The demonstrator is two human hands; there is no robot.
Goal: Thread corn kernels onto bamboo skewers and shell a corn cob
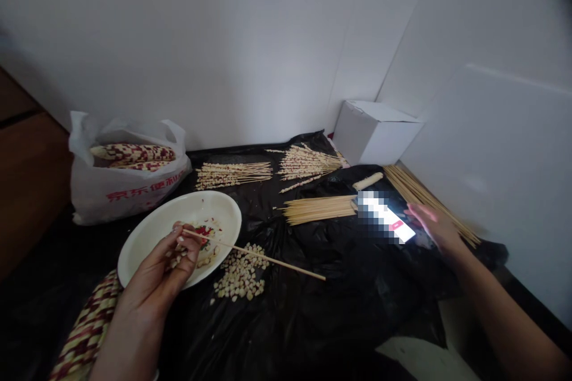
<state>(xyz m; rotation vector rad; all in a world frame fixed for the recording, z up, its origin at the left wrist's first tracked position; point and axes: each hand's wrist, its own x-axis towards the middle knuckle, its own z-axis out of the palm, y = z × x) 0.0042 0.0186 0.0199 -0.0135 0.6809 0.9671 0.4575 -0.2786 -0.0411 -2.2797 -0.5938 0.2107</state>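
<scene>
**Q:** Item one, far left?
**A:** White plastic carrier bag point(120, 190) with red print, holding red-and-cream corn cobs point(131, 155). Another corn cob point(87, 324) lies at lower left, beside the left hand point(149, 280).

**Q:** Left hand's state?
**A:** Fingers curled closed, pinching a thin bamboo skewer point(263, 257) over a white plate point(223, 211). The skewer points right, past the plate rim.

**Q:** Next along?
**A:** Loose corn kernels point(241, 274) heaped on black plastic sheeting point(339, 303), just beside the plate. Behind them, two bundles of kernel-threaded skewers point(232, 174).

**Q:** Further right?
**A:** A bundle of bare skewers point(317, 209), then a phone point(384, 217) with a pixelated, lit screen.

**Q:** Right hand?
**A:** The right hand point(433, 227), blurred, sits just beside the phone, fingers extended, gripping nothing. A white cardboard box point(375, 134) stands in the corner behind.
</scene>
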